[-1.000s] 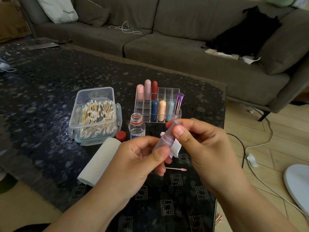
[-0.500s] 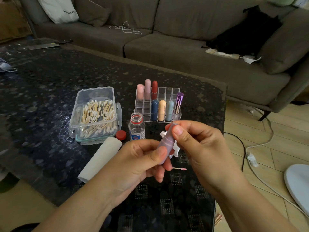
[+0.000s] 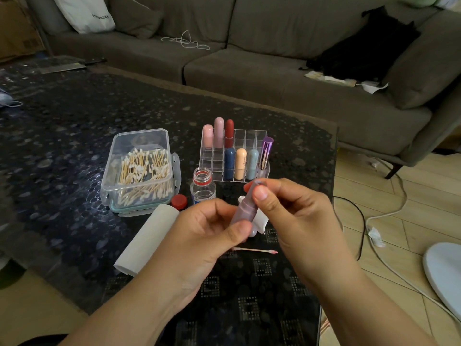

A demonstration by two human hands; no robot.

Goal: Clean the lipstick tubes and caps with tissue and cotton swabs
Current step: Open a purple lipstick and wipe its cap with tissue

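Both hands hold one lilac lipstick tube [image 3: 244, 211] above the dark table. My left hand [image 3: 207, 236] pinches its lower end between thumb and fingers. My right hand [image 3: 296, 216] grips its upper end, thumb on top. A crumpled white tissue [image 3: 260, 218] shows behind the tube, against my right palm. A used cotton swab [image 3: 257, 250] with a pink tip lies on the table below the hands. A clear organiser rack [image 3: 249, 138] behind holds several capped lipsticks and a purple metallic one [image 3: 265, 152].
A clear box of cotton swabs [image 3: 141, 171] stands at left, a tissue roll [image 3: 147, 238] in front of it. An open small bottle [image 3: 202, 187] and its red cap [image 3: 179, 201] sit between box and rack. The table edge [image 3: 335, 186], cables and a sofa lie right and behind.
My hands have shifted slightly on the lilac tube: the left thumb slid along its lower end and the tube tilted a little more upright. Nothing on the table moved.
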